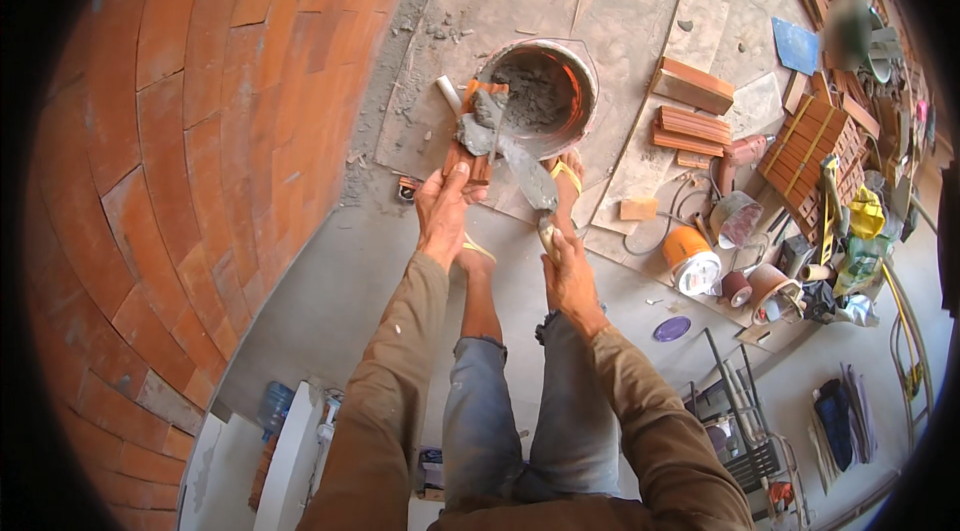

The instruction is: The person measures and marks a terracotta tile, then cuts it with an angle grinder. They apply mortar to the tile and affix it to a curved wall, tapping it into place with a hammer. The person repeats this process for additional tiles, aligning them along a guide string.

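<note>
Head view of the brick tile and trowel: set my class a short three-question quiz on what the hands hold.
1. True or false: the left hand holds a brick tile smeared with grey mortar.
2. What does the right hand hold? A) a drill B) a trowel C) a brush
3. Fill in: the bucket of mortar stands on the ____, beyond the hands.

Key: 1 true; 2 B; 3 floor.
</note>
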`<action>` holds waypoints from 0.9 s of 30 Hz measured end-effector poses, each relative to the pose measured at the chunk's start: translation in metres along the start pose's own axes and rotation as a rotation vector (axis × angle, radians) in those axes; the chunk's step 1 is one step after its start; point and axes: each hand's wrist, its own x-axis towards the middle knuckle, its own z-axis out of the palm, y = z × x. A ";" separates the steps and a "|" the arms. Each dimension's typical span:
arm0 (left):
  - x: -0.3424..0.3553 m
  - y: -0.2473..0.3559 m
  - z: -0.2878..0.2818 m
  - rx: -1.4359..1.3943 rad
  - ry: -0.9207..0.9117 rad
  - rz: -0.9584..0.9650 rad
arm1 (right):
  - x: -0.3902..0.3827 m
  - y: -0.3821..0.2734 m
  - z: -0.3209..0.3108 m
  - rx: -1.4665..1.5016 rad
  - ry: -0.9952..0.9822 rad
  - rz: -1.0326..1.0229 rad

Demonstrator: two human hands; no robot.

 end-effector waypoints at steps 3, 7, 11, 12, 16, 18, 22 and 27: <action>0.010 0.001 -0.024 -0.015 -0.092 -0.029 | -0.011 -0.006 -0.027 0.126 -0.012 0.095; 0.015 -0.006 -0.050 -0.055 -0.182 -0.117 | 0.010 -0.010 -0.054 0.405 -0.049 0.300; 0.009 -0.014 -0.060 -0.071 -0.212 -0.177 | 0.050 -0.031 -0.085 0.975 -0.256 0.573; 0.006 -0.015 -0.061 -0.068 -0.227 -0.193 | 0.057 -0.034 -0.089 1.056 -0.301 0.586; -0.001 -0.016 -0.060 -0.035 -0.249 -0.193 | 0.056 -0.017 -0.079 1.214 -0.384 0.749; -0.002 -0.016 -0.059 0.024 -0.199 -0.161 | 0.044 -0.011 -0.083 1.141 -0.438 0.798; 0.002 -0.016 -0.064 0.227 -0.089 -0.064 | 0.023 -0.019 -0.100 1.127 -0.507 0.825; -0.004 -0.009 -0.063 0.413 -0.083 0.009 | 0.032 -0.020 -0.098 1.207 -0.472 0.833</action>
